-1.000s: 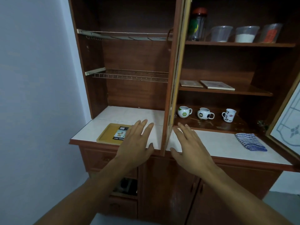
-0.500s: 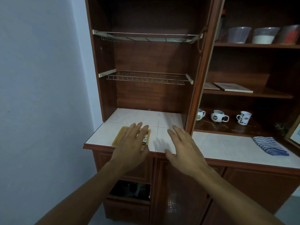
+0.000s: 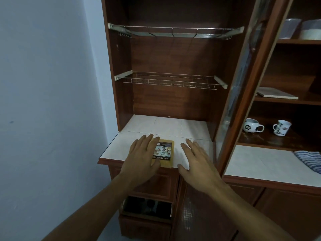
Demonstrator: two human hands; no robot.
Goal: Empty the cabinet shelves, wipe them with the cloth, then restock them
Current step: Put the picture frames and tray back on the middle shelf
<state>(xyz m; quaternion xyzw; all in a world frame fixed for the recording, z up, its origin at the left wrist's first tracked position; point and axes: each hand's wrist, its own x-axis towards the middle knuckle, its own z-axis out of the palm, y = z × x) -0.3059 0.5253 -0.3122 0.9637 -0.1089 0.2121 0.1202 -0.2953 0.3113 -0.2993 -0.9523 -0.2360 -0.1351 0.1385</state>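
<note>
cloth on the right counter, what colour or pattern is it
Blue and white stripes. The cloth shows at the right edge of the head view.

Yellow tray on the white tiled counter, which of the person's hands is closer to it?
Left. The left hand covers the left side of the yellow tray with straight fingers; the right hand is to the tray's right, over the bare counter, not touching it.

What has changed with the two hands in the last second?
Both hands moved left along the counter: the left hand from the board's right edge to over its left part, the right hand from before the door to beside the board. Nothing was gripped. Board, mugs and cloth stayed put.
</note>
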